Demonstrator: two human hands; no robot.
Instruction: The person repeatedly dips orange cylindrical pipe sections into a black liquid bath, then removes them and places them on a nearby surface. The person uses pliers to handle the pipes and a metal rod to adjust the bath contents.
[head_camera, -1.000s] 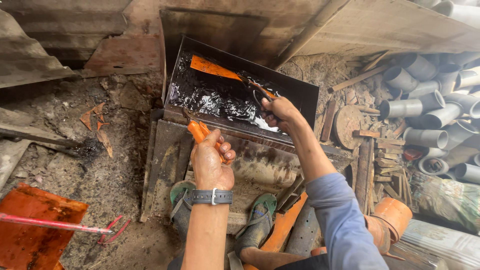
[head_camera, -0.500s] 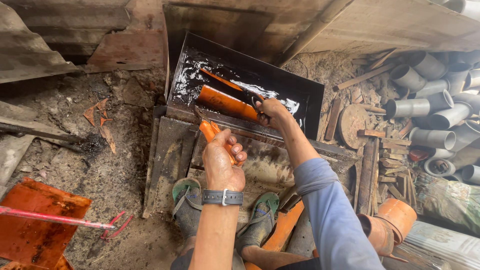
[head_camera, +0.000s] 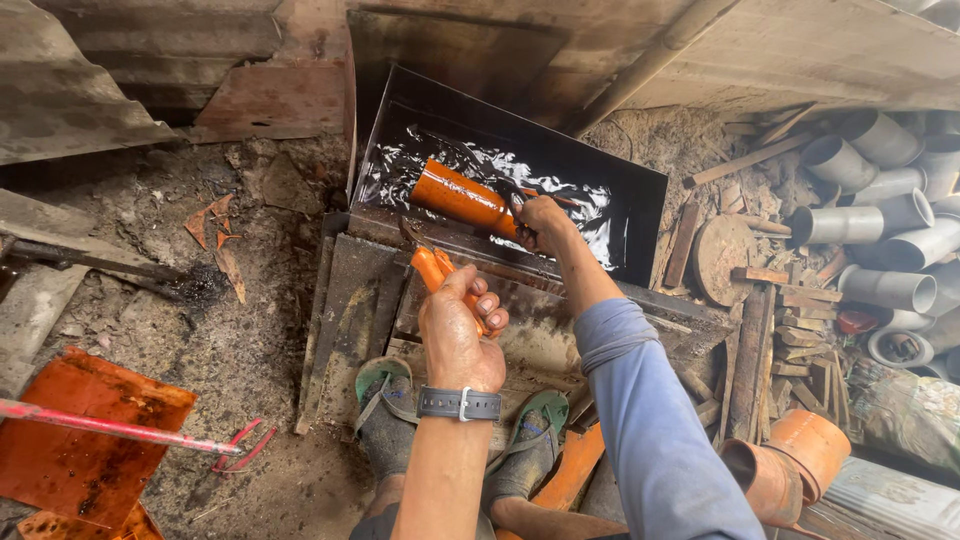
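Down in the middle of this scrappy dirt-floor workspace sits a black rectangular metal tray (head_camera: 640, 215), tilted up a bit at the far end, with a shiny, dark, oily-looking liquid pooled in it. Lying in that liquid is an orange pipe piece (head_camera: 462, 198) — smooth, round, wet and glossy.

Right hand (head_camera: 543, 216) is reaching into the tray, fingers curled tight round a pair of dark tongs (head_camera: 512, 195) that meet the pipe at its near end; can't tell exactly how the tips bite it. That arm has a grey-blue sleeve pushed up past the forearm.

Left hand (head_camera: 458, 335) is closer in, over the rusty, stained metal ledge in front of the tray, wrapped in a fist around orange-handled pliers (head_camera: 437, 272) — the dark nose pokes out toward the tray and isn't touching anything I can make out. Grey watch strap on that wrist.

Below the hands you can see feet in worn green sandals (head_camera: 385, 405) on the grimy plate.

Off to the right there's a heap of grey pipe offcuts (head_camera: 880, 215), rough wood scraps and a round wooden disc, plus two orange pipe sockets (head_camera: 790, 465) lower down. On the left, a flat orange sheet (head_camera: 85, 450) lies on the dirt with a thin pink rod (head_camera: 120, 428) across it.
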